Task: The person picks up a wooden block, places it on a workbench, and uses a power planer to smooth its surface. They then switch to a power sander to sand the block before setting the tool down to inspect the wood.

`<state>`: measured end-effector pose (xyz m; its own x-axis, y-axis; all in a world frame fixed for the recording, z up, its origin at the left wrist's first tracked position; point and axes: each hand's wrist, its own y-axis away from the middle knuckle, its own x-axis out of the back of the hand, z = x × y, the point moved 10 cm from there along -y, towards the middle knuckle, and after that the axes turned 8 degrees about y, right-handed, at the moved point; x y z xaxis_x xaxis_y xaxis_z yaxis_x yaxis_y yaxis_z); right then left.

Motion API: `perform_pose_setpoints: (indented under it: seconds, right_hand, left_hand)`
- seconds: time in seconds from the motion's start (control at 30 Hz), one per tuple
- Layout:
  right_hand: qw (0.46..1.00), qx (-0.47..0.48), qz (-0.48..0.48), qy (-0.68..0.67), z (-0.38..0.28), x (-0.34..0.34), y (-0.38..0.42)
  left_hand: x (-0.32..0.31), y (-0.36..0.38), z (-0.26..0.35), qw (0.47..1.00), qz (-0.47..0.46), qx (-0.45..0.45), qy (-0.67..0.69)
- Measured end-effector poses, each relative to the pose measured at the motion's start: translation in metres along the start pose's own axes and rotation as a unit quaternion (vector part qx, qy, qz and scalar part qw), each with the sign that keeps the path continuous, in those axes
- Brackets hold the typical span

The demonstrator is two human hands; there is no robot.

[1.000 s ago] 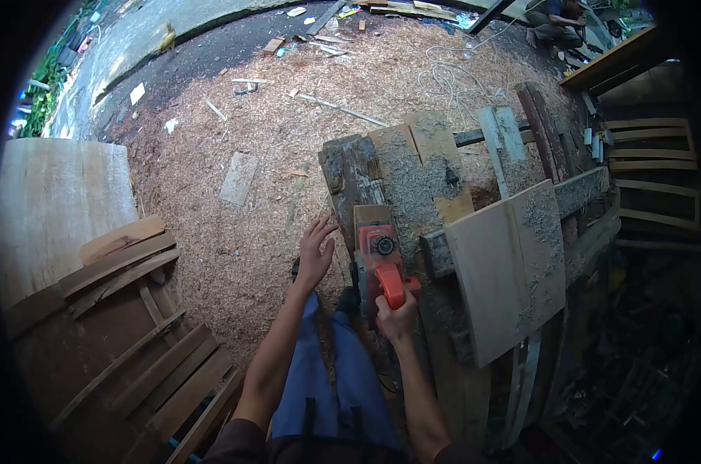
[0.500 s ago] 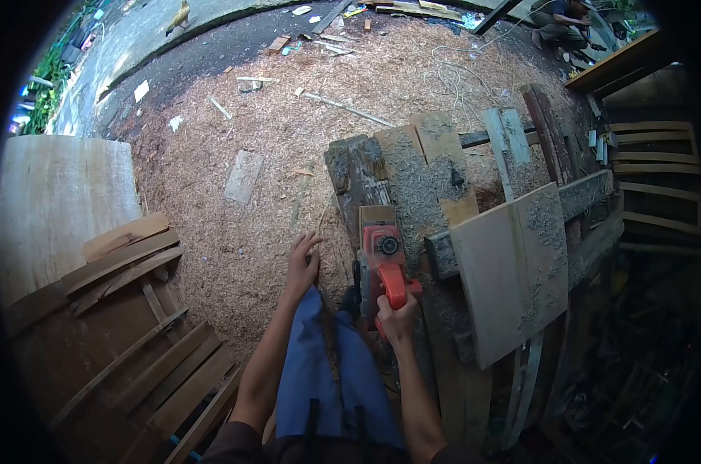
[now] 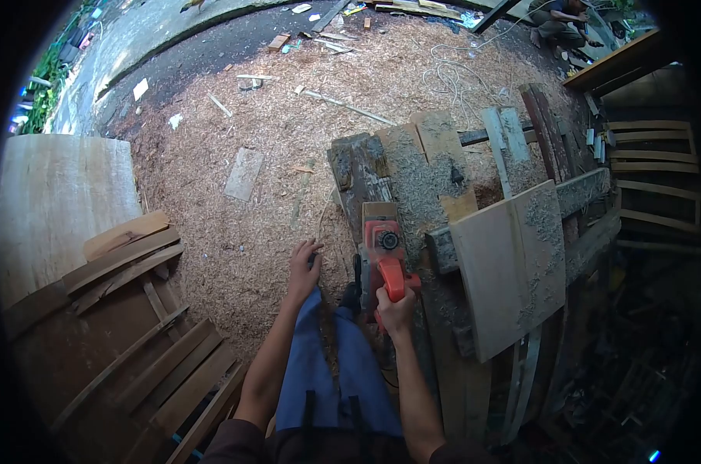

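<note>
My right hand (image 3: 397,309) is wrapped around the handle of a red electric planer (image 3: 383,246), which has a black knob on its front. The planer rests over a narrow strip of wood (image 3: 379,209) along the left side of the workbench (image 3: 362,166). To the planer's left, my left hand (image 3: 305,267) is held above my left knee, fingers loosely apart and nothing in them. The planer's underside is hidden. A pale wide board (image 3: 509,271) lies tilted on the bench to the right, sprinkled with grey shavings.
Wood shavings (image 3: 265,224) cover the ground ahead. Stacked planks (image 3: 134,263) and a large pale panel (image 3: 68,201) stand at left. A white cord (image 3: 447,73) trails toward a crouching person (image 3: 559,23) at the far right. Slatted wooden frames (image 3: 652,166) lean at right.
The view has shifted very slightly. A bird at the top left has moved mostly out of the picture. Both hands and the planer stay nearly where they were.
</note>
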<state>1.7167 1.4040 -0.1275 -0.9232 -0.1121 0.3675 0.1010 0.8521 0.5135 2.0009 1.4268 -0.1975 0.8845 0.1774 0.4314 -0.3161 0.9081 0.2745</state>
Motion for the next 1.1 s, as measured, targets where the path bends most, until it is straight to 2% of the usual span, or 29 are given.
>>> perform_pose_setpoints:
  seconds: [0.57,1.1]
  right_hand:
    - [1.0,0.01,-0.007,0.029,-0.013,0.0,-0.008]
    - [0.999,0.017,-0.003,0.05,-0.025,0.002,-0.013]
  left_hand:
    - [0.0,0.017,0.006,0.999,0.015,-0.004,-0.029]
    - [-0.005,-0.009,0.012,0.999,0.023,-0.025,-0.024]
